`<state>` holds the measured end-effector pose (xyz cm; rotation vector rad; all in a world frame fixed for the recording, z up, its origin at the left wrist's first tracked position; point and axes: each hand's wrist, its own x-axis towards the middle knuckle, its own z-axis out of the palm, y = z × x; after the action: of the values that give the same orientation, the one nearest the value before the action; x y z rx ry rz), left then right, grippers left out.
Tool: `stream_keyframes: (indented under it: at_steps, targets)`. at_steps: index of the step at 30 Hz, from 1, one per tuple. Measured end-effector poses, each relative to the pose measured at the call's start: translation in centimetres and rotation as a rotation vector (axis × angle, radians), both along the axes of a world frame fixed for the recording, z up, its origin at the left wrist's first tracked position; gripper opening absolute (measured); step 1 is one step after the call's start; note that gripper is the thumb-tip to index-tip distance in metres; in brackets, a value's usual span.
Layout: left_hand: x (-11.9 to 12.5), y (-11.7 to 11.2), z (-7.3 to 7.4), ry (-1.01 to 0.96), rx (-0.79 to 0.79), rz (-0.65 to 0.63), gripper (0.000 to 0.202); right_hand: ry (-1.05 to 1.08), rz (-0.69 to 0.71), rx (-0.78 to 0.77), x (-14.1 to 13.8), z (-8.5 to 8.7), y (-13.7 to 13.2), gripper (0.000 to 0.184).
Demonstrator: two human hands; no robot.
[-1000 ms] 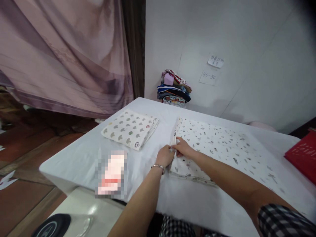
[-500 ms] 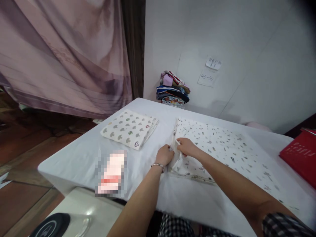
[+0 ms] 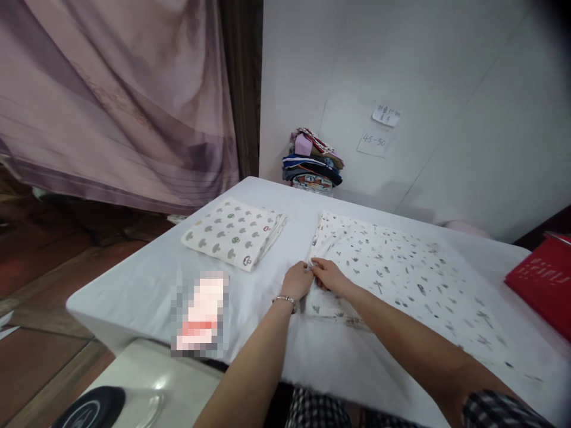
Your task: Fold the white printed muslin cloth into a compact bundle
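Plant-print cloth [image 3: 401, 285]: one, white with small scattered motifs, spread flat on a white-covered table [image 3: 134, 291]; a slanting crease runs near its left edge.

Right hand [image 3: 331, 276]: at the left edge of the plant-print cloth, thumb and fingers pinched narrow on the fabric.

Left hand [image 3: 298, 280]: at the same edge of the plant-print cloth, just beside the right hand, fingers curled narrow; whether they grip fabric cannot be told. A bracelet [image 3: 284, 300] circles this wrist.

Mushroom-print cloth [image 3: 234, 232]: one, white, folded, left of the plant-print cloth and apart from it.

Pixelated item [image 3: 203, 309]: pale with a red band, left of the plant-print cloth, toward the wearer; detail obscured.

Red item [image 3: 542, 282]: one, with pale lettering, right of the plant-print cloth.

Pile of folded textiles [image 3: 312, 160]: mixed colours, beyond the plant-print cloth, toward its left end.

Paper notes [image 3: 373, 142]: two, handwritten, on the wall [image 3: 423, 71] beyond the plant-print cloth; the lower reads "45-50".
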<state>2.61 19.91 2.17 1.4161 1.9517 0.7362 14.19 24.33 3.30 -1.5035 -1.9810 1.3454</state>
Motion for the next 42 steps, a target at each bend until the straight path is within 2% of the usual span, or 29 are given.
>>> stream_keyframes:
  at_steps: [5,8,11,14,16,18,22,25,31,38,42]
  targets:
    - [-0.1,0.0,0.5,-0.028,-0.011,-0.011,0.032,0.160,-0.035,0.087,0.8,-0.3,-1.0,0.042]
    - [-0.2,-0.2,0.8,-0.056,-0.017,-0.018,0.040,0.184,-0.015,0.322,2.3,-0.4,-2.5,0.033]
    - [-0.2,-0.3,0.8,-0.065,-0.039,-0.017,0.042,0.040,0.143,0.578,4.8,0.0,-5.1,0.026]
    - [-0.2,-0.3,0.6,-0.048,-0.045,-0.015,0.038,-0.164,0.328,0.696,7.9,0.4,-7.7,0.026]
    - [-0.2,-0.3,0.5,-0.045,-0.046,-0.006,0.037,-0.252,0.370,0.760,10.0,0.3,-8.7,0.028]
    - [-0.2,-0.2,0.4,-0.045,-0.049,0.005,0.035,-0.312,0.352,0.802,12.0,0.0,-9.0,0.030]
    - [-0.1,-0.2,0.2,-0.041,-0.025,0.023,0.030,-0.398,0.315,0.811,15.0,-0.4,-8.7,0.030]
    - [-0.1,-0.1,0.3,-0.031,-0.008,0.025,0.030,-0.424,0.302,0.770,15.8,-0.3,-8.4,0.030]
    - [-0.2,-0.1,0.3,-0.043,-0.006,0.021,0.032,-0.396,0.346,0.644,15.5,0.6,-8.6,0.029]
    - [-0.3,-0.4,0.2,-0.036,0.035,0.027,0.030,-0.389,0.414,0.610,15.2,1.2,-9.9,0.023]
    - [-0.5,-0.4,0.2,-0.008,0.027,0.017,0.031,-0.304,0.385,0.517,14.8,1.7,-9.8,0.020]
